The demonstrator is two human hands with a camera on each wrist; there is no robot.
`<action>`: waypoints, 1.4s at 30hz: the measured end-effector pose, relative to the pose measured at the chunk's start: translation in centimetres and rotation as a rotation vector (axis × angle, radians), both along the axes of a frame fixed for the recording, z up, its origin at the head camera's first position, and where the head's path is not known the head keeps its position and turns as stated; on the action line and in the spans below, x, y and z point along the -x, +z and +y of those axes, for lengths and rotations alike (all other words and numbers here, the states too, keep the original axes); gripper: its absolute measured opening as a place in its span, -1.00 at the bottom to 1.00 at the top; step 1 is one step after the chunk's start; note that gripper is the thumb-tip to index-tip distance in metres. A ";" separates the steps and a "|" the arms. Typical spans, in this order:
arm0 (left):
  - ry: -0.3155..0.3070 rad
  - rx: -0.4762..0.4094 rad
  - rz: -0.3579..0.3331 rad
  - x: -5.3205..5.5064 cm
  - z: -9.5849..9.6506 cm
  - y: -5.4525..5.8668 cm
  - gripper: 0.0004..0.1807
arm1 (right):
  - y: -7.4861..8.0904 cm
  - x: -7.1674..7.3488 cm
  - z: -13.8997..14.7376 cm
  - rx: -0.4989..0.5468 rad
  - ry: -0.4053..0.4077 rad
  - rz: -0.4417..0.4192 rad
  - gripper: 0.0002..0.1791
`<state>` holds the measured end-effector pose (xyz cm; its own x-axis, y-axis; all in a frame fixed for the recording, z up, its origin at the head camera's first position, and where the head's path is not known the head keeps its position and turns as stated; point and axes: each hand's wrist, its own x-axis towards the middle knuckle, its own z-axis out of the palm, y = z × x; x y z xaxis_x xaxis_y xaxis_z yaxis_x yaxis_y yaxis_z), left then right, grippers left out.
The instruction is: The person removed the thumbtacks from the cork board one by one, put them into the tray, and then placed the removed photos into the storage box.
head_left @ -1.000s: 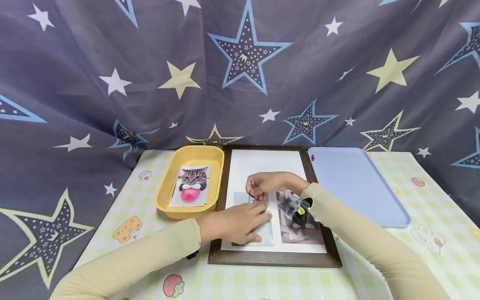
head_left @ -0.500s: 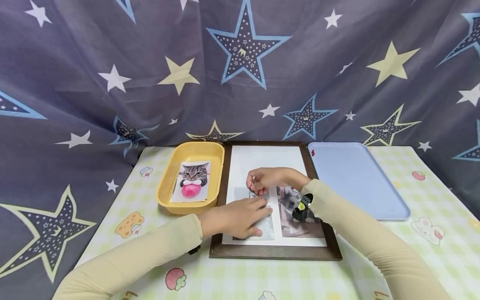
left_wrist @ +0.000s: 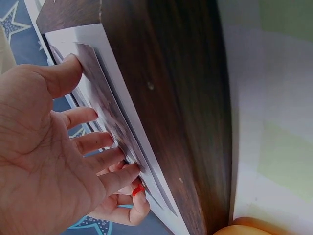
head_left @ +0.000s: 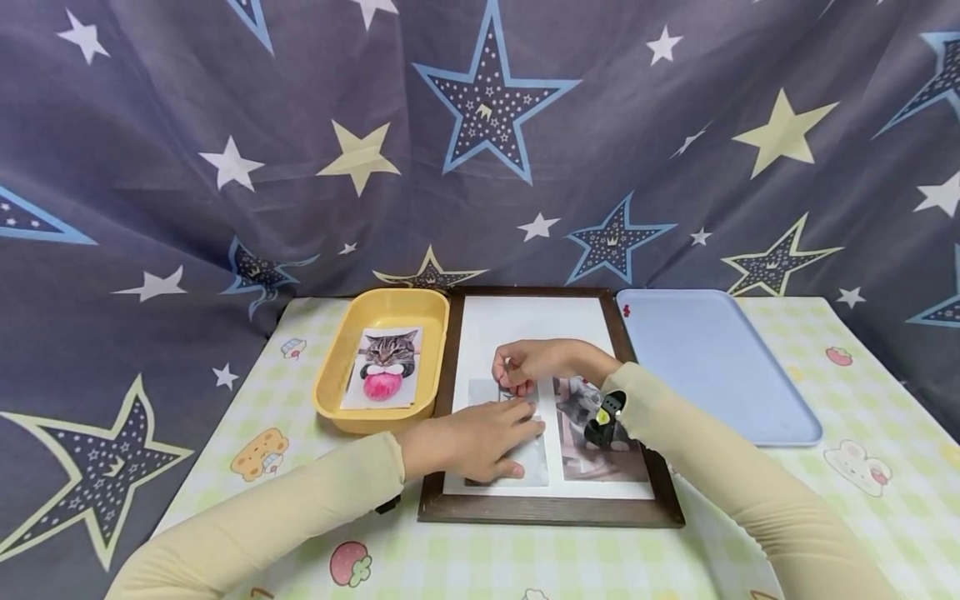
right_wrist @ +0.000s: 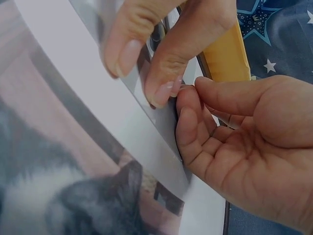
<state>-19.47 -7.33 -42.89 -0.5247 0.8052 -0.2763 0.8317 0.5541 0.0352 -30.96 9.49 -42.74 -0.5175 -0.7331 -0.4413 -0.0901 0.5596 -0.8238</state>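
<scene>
Left hand (head_left: 472, 440): palm down, fingers extended and parted, lying over the grey photo (head_left: 534, 470); nothing gripped. Right hand (head_left: 534, 362): fingers curled, thumb and forefinger pinched together at that photo's far edge; left wrist view shows a small red piece (left_wrist: 139, 190) held in the fingertips. Cannot tell whether the piece touches the photo.

Grey photo lies on the white board (head_left: 532, 321) inside the brown frame (head_left: 551, 510), toward the near left corner. Animal photo (head_left: 603, 468) lies beside it, apart, toward the near right corner, partly under the right wrist's black strap (head_left: 602, 423).

Yellow bin (head_left: 375, 423) stands at the frame's left edge, 1 cat photo (head_left: 384, 368) uppermost inside. Blue tray (head_left: 720, 367) lies at the frame's right edge; red bits (head_left: 627, 310) at its far left corner, count unclear. Checked cloth (head_left: 450, 562) below, starry curtain (head_left: 300, 100) behind.
</scene>
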 end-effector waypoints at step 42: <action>0.015 0.000 -0.007 -0.2 -0.1 -0.2 -0.27 | -0.3 0.1 0.0 -0.017 -0.057 0.004 -0.95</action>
